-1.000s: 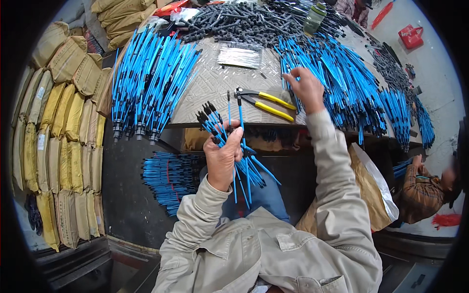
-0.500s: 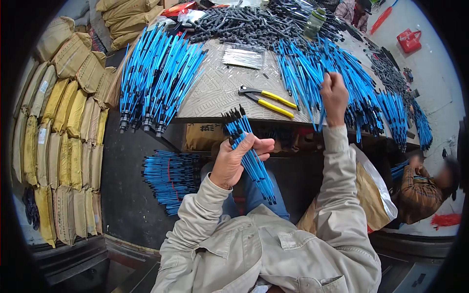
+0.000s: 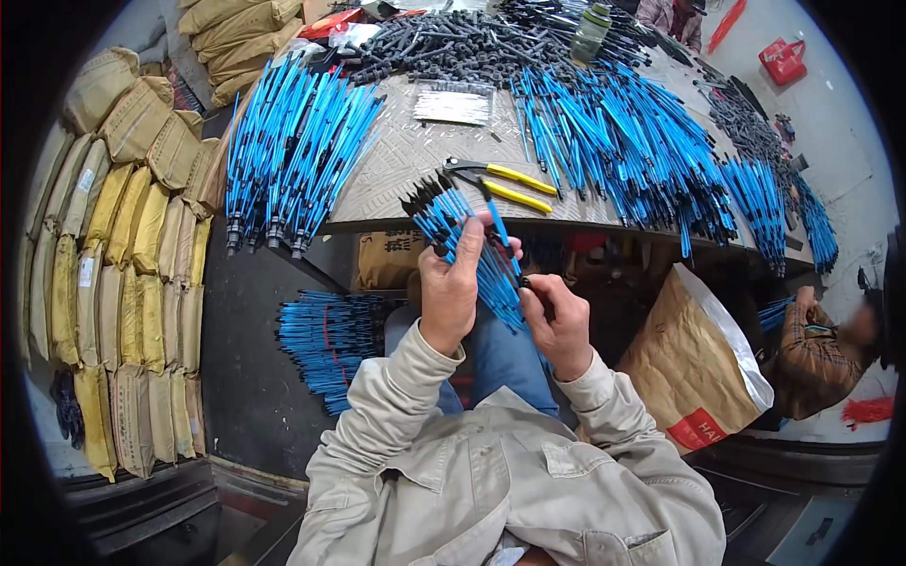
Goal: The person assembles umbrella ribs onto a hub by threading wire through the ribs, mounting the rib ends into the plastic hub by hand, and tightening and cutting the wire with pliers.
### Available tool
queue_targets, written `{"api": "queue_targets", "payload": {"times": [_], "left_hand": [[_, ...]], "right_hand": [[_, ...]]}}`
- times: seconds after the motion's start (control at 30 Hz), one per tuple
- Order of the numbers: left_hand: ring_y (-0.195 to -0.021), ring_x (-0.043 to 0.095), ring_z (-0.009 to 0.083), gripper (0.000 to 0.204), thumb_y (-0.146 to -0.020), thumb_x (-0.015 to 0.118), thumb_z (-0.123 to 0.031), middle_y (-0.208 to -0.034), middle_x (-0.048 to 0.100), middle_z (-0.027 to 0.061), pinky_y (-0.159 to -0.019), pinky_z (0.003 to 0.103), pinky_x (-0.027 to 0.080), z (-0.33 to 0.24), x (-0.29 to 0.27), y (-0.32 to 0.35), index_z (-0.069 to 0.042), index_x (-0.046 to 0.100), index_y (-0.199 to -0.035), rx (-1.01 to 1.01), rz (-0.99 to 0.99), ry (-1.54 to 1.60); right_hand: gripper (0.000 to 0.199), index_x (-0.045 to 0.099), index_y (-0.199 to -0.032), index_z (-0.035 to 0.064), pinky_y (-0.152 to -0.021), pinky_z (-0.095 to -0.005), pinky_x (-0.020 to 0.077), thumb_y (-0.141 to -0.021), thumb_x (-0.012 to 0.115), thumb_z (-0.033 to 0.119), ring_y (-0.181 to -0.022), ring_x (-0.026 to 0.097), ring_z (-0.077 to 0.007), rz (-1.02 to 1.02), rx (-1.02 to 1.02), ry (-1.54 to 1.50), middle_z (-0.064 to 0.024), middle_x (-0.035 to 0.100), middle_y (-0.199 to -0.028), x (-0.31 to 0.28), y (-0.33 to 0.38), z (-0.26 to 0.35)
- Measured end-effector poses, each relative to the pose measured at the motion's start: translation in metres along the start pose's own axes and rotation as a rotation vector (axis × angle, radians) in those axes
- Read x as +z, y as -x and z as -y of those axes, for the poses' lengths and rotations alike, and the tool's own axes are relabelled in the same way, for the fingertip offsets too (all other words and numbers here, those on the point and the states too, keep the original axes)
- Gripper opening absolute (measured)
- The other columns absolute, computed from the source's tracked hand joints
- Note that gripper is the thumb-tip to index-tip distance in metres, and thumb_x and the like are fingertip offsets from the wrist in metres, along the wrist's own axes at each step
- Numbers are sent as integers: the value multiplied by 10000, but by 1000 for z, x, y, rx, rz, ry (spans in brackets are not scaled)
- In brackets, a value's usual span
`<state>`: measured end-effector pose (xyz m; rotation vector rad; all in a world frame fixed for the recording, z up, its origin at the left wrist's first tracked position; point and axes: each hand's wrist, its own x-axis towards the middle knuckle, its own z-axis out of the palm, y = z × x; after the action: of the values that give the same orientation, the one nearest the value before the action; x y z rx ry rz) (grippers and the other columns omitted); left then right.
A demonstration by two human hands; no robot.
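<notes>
Many blue rods with black ends slant as a bundle at the centre of the frame, wrapped in the left hand, while the right hand, just to its right, pinches the lower black end of a single blue rod between thumb and fingertips. Above the hands, yellow-handled pliers lie near the front edge of the table, with a pile of similar rods at upper left and a broader pile at upper right.
</notes>
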<state>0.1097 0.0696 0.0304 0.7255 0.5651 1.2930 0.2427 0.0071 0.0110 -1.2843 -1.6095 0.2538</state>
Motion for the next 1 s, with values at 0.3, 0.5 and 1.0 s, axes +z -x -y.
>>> {"api": "queue_targets", "payload": {"times": [0.3,0.5,1.0], "left_hand": [[-564,589,100,168,-901,567,-187,-681,596,28,-510,242,470,-11,-27,-24,-20,566,-877,232,-118,-261],[-569,562,85,146,-876,604,-179,-655,577,10,-501,228,434,-27,-61,-30,-45,585,-820,156,-183,-145],[-565,489,69,144,-838,656,-182,-680,557,-14,-492,224,391,-44,-59,-10,-65,634,-917,-103,-107,137]], "right_hand": [[105,572,-906,-15,-534,-216,421,-813,613,9,-576,530,-80,267,279,-396,-54,570,-691,22,-32,-1],[135,613,-848,12,-576,-242,439,-888,514,93,-614,552,-99,536,-48,-189,-48,592,-711,25,-101,-42],[351,629,-819,65,-585,-375,473,-789,621,414,-678,621,-277,71,188,673,-112,646,-793,0,-239,-150]]}}
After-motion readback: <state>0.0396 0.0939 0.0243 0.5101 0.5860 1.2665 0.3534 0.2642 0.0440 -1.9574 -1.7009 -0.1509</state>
